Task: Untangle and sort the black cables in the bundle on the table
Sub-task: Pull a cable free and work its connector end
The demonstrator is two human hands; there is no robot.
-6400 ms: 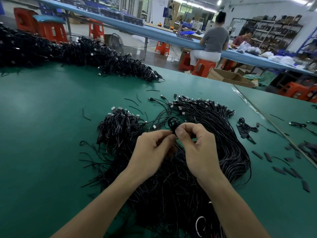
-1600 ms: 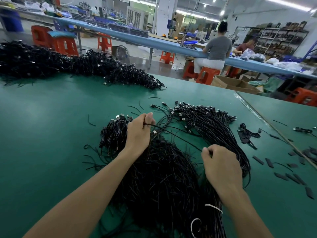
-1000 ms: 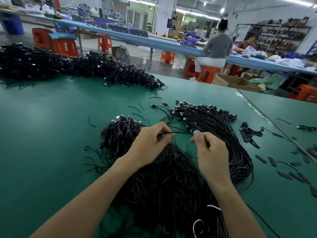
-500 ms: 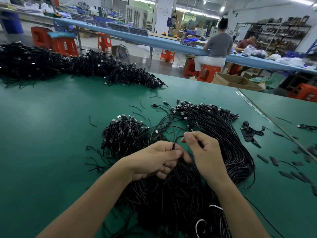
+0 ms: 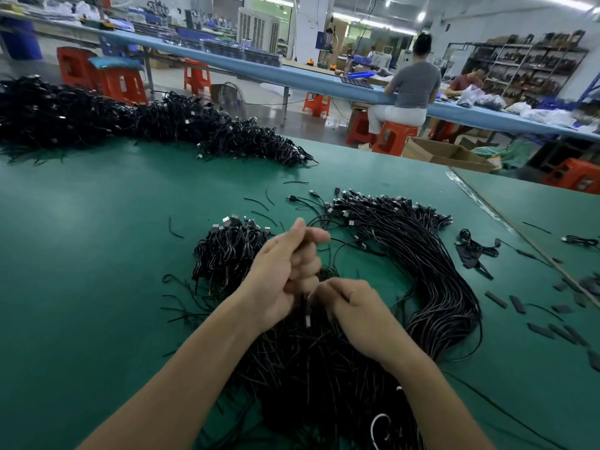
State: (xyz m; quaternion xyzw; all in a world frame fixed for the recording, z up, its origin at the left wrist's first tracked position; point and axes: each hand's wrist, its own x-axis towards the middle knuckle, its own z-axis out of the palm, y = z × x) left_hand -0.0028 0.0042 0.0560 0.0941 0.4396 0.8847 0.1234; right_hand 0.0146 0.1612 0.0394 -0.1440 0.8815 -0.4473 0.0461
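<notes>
Right beneath both hands, the bundle of black cables (image 5: 324, 368) lies on the green table (image 5: 81, 271). It runs back under the wrists toward the person's body and sweeps out past the right hand in a long curved sheaf, whose plugs (image 5: 373, 206) fan out beyond the fingertips. The left hand (image 5: 285, 274) is held just above the bundle with its fingers curled in toward the palm and the thumb and forefinger pushed forward. It is smeared by motion, so I cannot tell whether a strand sits in that curl. The right hand (image 5: 354, 316) is lower and nearer the body, its fingertips up against the left hand's lower fingers. Its thumb and fingers are drawn together in a pinch on a thin cable (image 5: 307, 315), whose pale-tipped end hangs just below the pinch. Beyond the left hand sits a smaller clump of coiled cables (image 5: 227, 251) (plug ends up, close to the knuckles but apart from them). Well out from the right hand lie short black strips (image 5: 496, 300) and a small loose tangle (image 5: 474, 248). Far beyond both hands a long heap of cables (image 5: 146, 125) lines the table's far edge. Past it a seated person (image 5: 412, 89) is on an orange stool (image 5: 394, 134).
</notes>
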